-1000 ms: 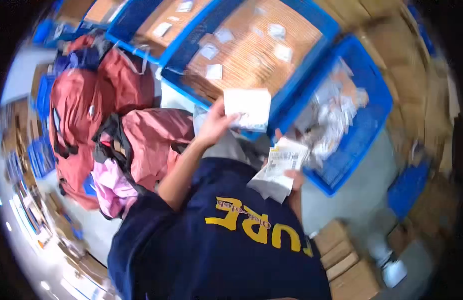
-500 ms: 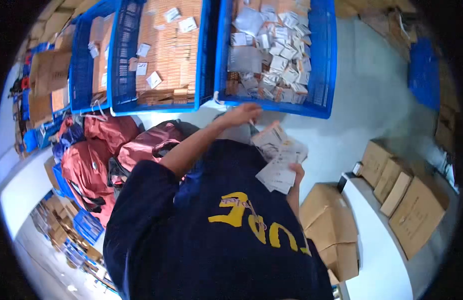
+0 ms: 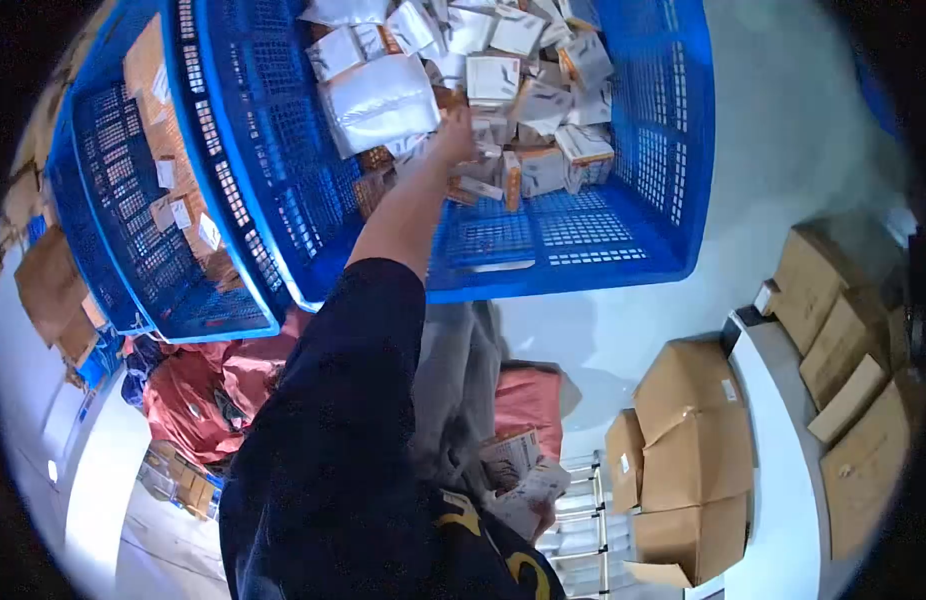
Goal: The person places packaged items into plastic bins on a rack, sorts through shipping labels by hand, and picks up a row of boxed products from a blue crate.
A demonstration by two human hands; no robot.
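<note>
My left hand (image 3: 455, 135) reaches into the near blue crate (image 3: 583, 265), among small white-and-orange boxes (image 3: 543, 105). Its fingers are blurred and partly hidden against the boxes, so whether they grip one cannot be told. Beside it lies a clear plastic bag (image 3: 383, 105). Low by my body, my right hand (image 3: 545, 517) is closed around several flat printed packets (image 3: 531, 487), white with dark print and some orange. Most of the right hand is hidden behind the packets and my shirt.
A second blue crate (image 3: 223, 325) with rows of brown boxes stands at the left. Red bags (image 3: 198, 400) lie below it. Cardboard cartons (image 3: 688, 430) stand on the right beside a white ledge (image 3: 783, 450), with more cartons (image 3: 853, 340) along it.
My left hand has moved from the crate's near edge into it, among the boxes. The view has shifted closer to the crate. My right hand still holds the packets, now lower in view.
</note>
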